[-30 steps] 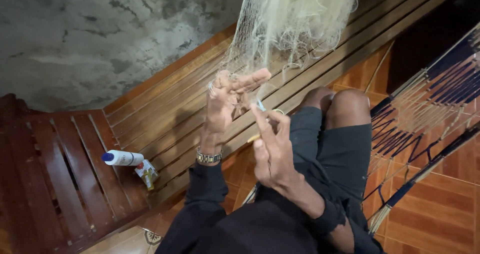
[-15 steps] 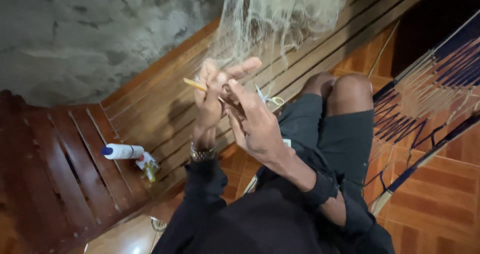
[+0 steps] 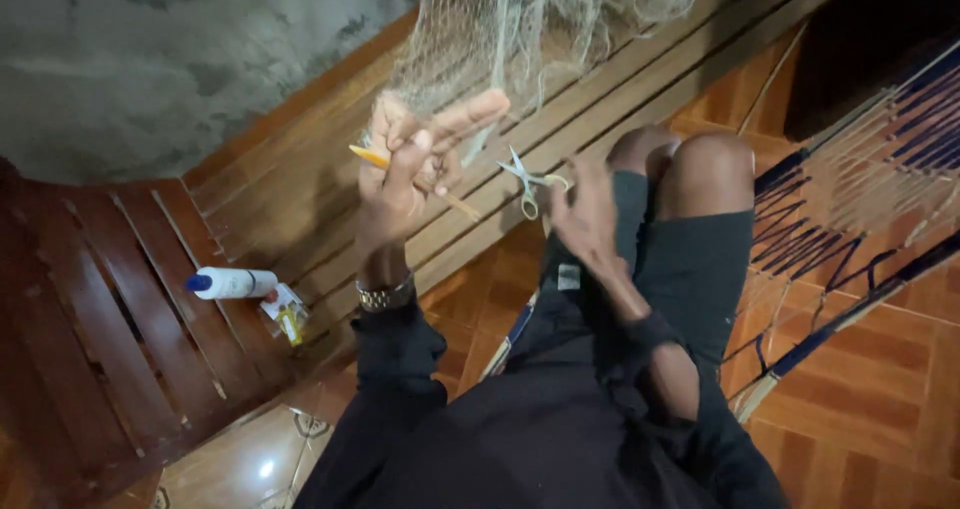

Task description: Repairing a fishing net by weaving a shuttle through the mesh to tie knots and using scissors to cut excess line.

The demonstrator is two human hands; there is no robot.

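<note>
Left hand (image 3: 405,174) grips netting needle (image 3: 368,155) and net (image 3: 520,19) (pale mesh); right hand (image 3: 585,219) holds scissors (image 3: 527,181).

White plastic bottle (image 3: 232,283) with blue cap lying on its side on dark red slatted bench (image 3: 90,309). Small clear packet with yellow contents (image 3: 287,315) just beside the bottle. Rough grey concrete wall (image 3: 150,59) behind. Woven hammock (image 3: 860,209), dark blue and tan cords, at right. Orange-brown tiled floor (image 3: 870,419) below.
</note>
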